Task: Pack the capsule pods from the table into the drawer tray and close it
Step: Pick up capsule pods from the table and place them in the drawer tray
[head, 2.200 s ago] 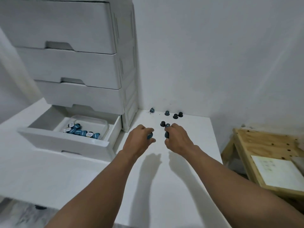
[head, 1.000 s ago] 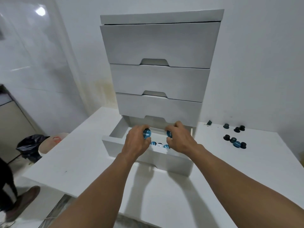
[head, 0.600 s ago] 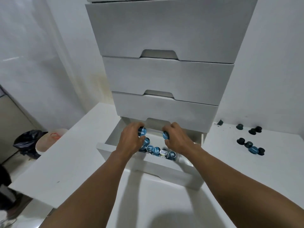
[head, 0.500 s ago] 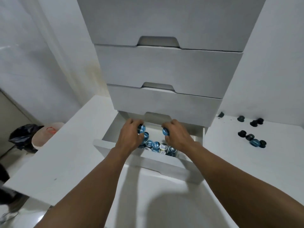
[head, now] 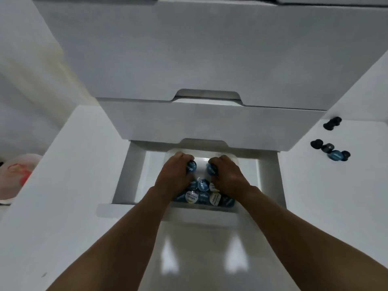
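The bottom drawer (head: 130, 175) of a white drawer unit stands pulled out, with a clear plastic tray (head: 247, 171) inside it. Several blue capsule pods (head: 202, 196) lie in the tray's near half. My left hand (head: 174, 177) is down inside the tray, shut on a blue pod (head: 191, 166). My right hand (head: 227, 177) is beside it, shut on another blue pod (head: 210, 169). More dark and blue pods (head: 330, 151) stay on the table to the right, with another dark pod (head: 332, 123) farther back.
Three closed drawers (head: 199, 59) overhang the open one from above. The white table (head: 63, 185) runs on both sides of the unit. A pale bin with red marks (head: 16, 175) sits on the floor past the table's left edge.
Both hands carried a pod each from the table's right side over to the open drawer and lowered into the tray. My head moved closer and now looks steeply down.
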`<state>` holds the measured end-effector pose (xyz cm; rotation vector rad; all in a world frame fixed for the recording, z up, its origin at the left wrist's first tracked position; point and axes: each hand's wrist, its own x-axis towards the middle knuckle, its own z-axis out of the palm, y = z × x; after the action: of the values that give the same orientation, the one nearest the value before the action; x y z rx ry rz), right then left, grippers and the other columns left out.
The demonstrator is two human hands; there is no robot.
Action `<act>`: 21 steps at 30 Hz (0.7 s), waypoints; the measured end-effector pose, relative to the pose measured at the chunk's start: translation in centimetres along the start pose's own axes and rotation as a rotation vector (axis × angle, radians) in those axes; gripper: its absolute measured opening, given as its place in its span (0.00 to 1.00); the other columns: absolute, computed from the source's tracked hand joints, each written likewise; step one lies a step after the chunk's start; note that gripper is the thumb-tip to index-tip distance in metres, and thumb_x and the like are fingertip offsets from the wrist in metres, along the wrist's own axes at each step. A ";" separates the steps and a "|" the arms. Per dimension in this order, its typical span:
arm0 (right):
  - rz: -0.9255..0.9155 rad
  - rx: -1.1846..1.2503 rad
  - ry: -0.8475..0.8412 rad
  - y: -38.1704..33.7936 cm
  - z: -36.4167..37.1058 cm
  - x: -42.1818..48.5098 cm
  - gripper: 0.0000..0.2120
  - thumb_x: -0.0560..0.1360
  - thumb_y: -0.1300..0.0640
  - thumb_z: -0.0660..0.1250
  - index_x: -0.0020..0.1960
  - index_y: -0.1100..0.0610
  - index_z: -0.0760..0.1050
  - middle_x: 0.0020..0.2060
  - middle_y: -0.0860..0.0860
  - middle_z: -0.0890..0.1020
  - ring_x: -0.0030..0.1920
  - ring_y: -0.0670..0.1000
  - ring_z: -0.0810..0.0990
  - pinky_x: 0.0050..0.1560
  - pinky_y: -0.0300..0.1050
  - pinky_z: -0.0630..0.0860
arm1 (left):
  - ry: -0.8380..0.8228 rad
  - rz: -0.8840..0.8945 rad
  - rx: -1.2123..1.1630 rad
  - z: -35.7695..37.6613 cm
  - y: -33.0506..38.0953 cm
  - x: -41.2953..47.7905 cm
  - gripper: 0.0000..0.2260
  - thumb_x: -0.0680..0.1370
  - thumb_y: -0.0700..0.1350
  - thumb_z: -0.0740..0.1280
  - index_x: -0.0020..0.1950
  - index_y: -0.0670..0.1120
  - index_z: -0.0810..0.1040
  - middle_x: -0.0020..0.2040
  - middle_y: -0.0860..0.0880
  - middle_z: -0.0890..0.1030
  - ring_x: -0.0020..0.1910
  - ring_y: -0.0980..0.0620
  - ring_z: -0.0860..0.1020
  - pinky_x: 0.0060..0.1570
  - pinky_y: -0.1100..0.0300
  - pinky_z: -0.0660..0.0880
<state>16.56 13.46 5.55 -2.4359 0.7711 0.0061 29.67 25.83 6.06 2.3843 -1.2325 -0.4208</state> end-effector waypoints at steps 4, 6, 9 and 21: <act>0.083 0.006 -0.064 -0.5 0.9 1.8 0.25 0.73 0.63 0.67 0.69 0.54 0.68 0.63 0.55 0.70 0.62 0.56 0.72 0.62 0.42 0.68 | -0.097 0.058 0.030 0.6 -1.1 2.0 0.22 0.72 0.43 0.70 0.65 0.48 0.73 0.63 0.47 0.74 0.61 0.48 0.73 0.61 0.57 0.70; 0.095 0.001 -0.069 -0.7 1.3 2.3 0.26 0.73 0.64 0.68 0.69 0.55 0.68 0.63 0.56 0.71 0.63 0.57 0.72 0.63 0.44 0.69 | -0.104 0.091 0.041 0.6 -1.6 2.6 0.21 0.71 0.43 0.70 0.64 0.48 0.75 0.61 0.46 0.75 0.59 0.46 0.74 0.59 0.56 0.72; 0.095 0.006 -0.052 -0.6 1.8 2.9 0.26 0.72 0.65 0.68 0.69 0.56 0.69 0.62 0.57 0.72 0.62 0.58 0.74 0.63 0.45 0.71 | -0.143 0.111 0.039 0.9 -2.2 3.3 0.20 0.71 0.42 0.70 0.63 0.47 0.76 0.60 0.46 0.76 0.57 0.45 0.76 0.58 0.55 0.74; 0.085 -0.022 -0.058 0.9 2.4 3.9 0.21 0.75 0.61 0.66 0.68 0.58 0.71 0.62 0.59 0.74 0.61 0.59 0.74 0.63 0.44 0.70 | -0.245 0.100 0.060 2.1 -2.8 4.5 0.17 0.73 0.44 0.69 0.61 0.48 0.77 0.57 0.45 0.76 0.55 0.44 0.76 0.56 0.50 0.74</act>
<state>19.72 12.09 2.44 -2.4107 0.8524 0.1175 33.19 23.06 2.50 2.3610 -1.4839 -0.6692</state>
